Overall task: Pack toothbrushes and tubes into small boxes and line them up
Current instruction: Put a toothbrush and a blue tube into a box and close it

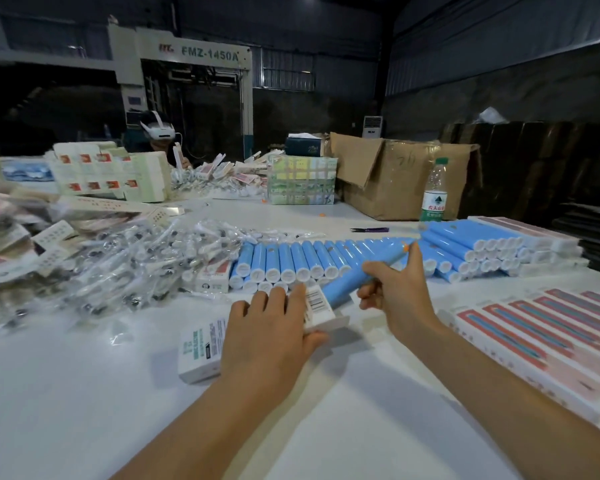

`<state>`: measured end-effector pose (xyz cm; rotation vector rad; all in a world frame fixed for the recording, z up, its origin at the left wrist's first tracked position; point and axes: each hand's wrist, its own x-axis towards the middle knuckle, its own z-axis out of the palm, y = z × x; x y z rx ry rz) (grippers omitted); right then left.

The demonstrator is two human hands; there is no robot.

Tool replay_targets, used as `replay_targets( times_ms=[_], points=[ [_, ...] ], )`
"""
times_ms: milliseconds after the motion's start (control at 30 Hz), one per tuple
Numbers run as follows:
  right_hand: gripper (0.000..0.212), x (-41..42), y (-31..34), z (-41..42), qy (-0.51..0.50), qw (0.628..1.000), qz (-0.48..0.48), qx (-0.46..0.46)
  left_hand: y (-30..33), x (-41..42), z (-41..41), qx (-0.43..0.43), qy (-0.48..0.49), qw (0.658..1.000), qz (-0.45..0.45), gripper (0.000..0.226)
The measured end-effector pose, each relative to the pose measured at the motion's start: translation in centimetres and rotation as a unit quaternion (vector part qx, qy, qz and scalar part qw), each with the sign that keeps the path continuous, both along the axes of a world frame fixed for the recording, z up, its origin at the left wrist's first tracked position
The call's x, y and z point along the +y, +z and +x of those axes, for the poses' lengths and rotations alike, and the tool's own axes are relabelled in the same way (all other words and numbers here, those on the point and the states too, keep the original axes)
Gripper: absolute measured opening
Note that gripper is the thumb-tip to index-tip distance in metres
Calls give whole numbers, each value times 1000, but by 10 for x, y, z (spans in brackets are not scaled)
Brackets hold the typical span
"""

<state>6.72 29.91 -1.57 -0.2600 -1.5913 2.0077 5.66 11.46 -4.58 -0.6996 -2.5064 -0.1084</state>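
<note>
The left hand (274, 327) is lying fingers-down over a small white box (257, 336) on the white table (84, 393), its fingers curling over the far open end and its thumb pressing the near edge, pinning the box flat. Just to its right, the right hand (395, 289) is gripping a blue tube (364, 271) and angling its lower end into that opening; the upper end is pointing up and away to the right. Behind both hands, a row of blue tubes (291, 261) is lying side by side, with a heap of clear-wrapped toothbrushes (118, 265) to the left. Lined-up packed boxes (551, 327) are sitting at the far right. The risk appears to be the tube catching the box's end flap and crumpling it, or the box sliding if the left hand eases off.
</note>
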Motion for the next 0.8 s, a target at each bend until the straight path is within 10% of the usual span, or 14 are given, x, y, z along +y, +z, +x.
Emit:
replay_targets(
  times_ms=[200,333,433,800],
  points=[
    [95,-6,-9,15,0,999,32,36,-3,-5,10,-4,23,1000,15,72],
    [13,-10,-15,19,-24,991,131,5,0,-6,8,-12,27,999,41,72],
    [29,-19,-25,20,-17,964,265,-18,2,-8,7,-19,29,999,39,72],
    [24,-7,-6,4,-50,957,284,-33,-1,-4,13,-36,4,999,-26,69]
  ],
)
